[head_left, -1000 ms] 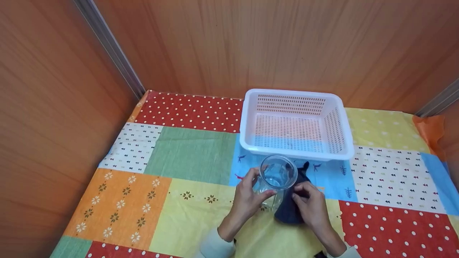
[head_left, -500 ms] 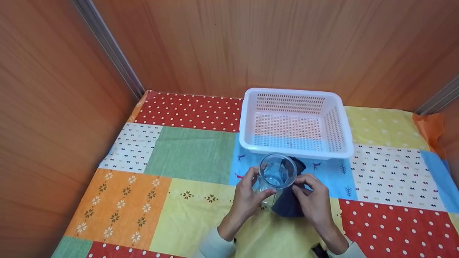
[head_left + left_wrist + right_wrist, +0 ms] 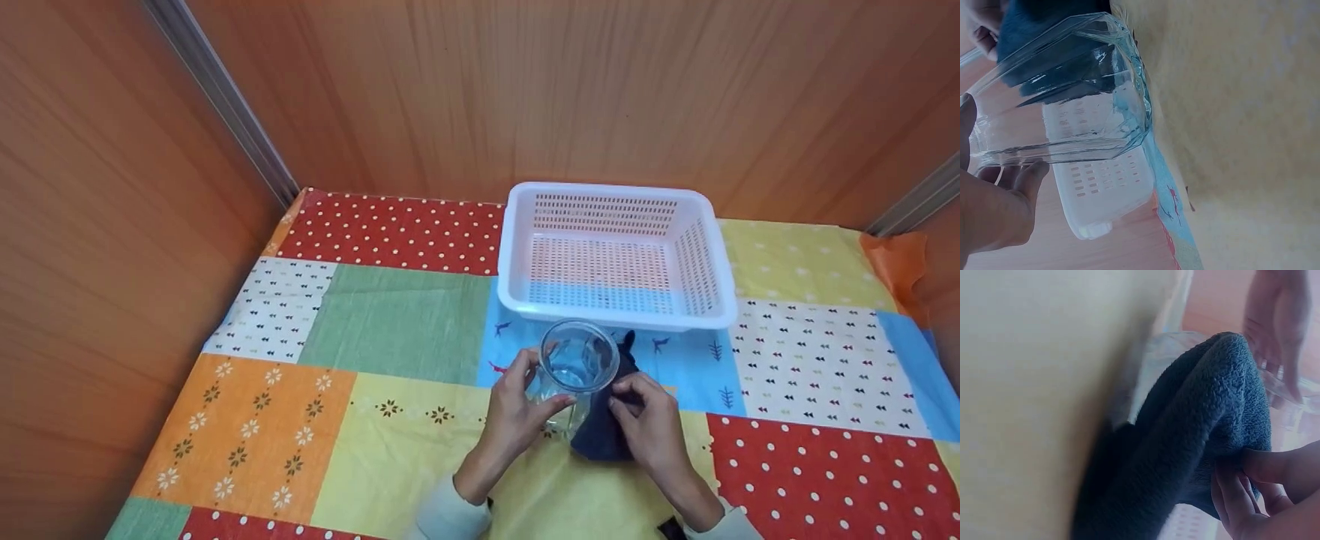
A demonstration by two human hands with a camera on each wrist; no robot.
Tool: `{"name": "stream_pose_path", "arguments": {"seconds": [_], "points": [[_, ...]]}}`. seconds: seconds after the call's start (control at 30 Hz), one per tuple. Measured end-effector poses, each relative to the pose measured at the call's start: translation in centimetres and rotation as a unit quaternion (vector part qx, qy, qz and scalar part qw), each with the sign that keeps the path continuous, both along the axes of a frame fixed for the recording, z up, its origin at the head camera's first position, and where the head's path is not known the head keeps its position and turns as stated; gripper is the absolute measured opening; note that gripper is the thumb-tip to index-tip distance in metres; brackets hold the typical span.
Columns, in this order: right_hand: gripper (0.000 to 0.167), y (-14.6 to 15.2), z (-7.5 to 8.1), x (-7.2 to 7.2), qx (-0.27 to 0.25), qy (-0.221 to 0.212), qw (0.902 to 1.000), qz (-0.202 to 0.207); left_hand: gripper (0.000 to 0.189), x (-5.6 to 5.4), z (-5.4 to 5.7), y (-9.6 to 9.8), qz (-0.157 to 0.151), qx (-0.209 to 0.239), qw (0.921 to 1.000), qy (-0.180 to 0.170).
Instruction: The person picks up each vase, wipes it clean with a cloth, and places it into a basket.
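Observation:
My left hand (image 3: pixel 517 409) grips a clear glass jar (image 3: pixel 1072 121) near its rim, thumb on the near side and fingers around the far side. The jar's mouth faces up toward the head view. A dark blue fuzzy cloth (image 3: pixel 1207 399) hangs from my right hand (image 3: pixel 651 420), pinched between thumb and fingers. In the head view the cloth lies against the jar's right side, and part of it shows through the glass in the left wrist view. The right wrist view shows it folded over, hiding part of the jar.
A white plastic basket (image 3: pixel 615 319) with slotted walls stands just beyond the hands. Under everything lies a patchwork tablecloth (image 3: pixel 405 307). Wood-grain panels (image 3: pixel 465 97) rise at the back and sides. Orange fabric (image 3: pixel 896 270) sits at the far right corner.
The right hand and cloth have shifted slightly up and back down beside the jar, the cloth's top end changing shape. The left hand keeps holding the jar in nearly the same place.

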State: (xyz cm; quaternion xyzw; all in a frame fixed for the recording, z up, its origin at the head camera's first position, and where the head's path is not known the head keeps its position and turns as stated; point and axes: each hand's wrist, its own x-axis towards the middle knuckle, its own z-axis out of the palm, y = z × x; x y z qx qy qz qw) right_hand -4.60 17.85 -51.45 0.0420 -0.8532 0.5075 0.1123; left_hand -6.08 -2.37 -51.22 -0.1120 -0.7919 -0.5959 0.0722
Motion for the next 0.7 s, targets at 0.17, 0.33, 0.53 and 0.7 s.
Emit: {"name": "stream_pose_path", "arguments": {"seconds": [0.17, 0.33, 0.53, 0.7], "points": [[0.024, 0.0, -0.4, 0.0, 0.004, -0.023, 0.9997, -0.005, 0.061, 0.0, 0.0, 0.0, 0.003, 0.001, 1.0, 0.006], [0.023, -0.3, 0.2, 0.3, -0.006, -0.029, 0.9995, -0.01, 0.061, 0.0, -0.1, 0.0, 0.003, 0.008, 1.0, 0.002], [0.021, -0.9, 2.6, 0.2, -0.038, -0.005, 0.9992, -0.01, 0.062, -0.1, -0.2, -0.1, -0.003, 0.013, 0.9999, 0.003], [0.022, -1.0, 3.5, 0.1, -0.048, 0.005, 0.9988, -0.01, 0.062, -0.2, -0.3, 0.0, -0.006, 0.023, 0.9997, 0.009]]}}
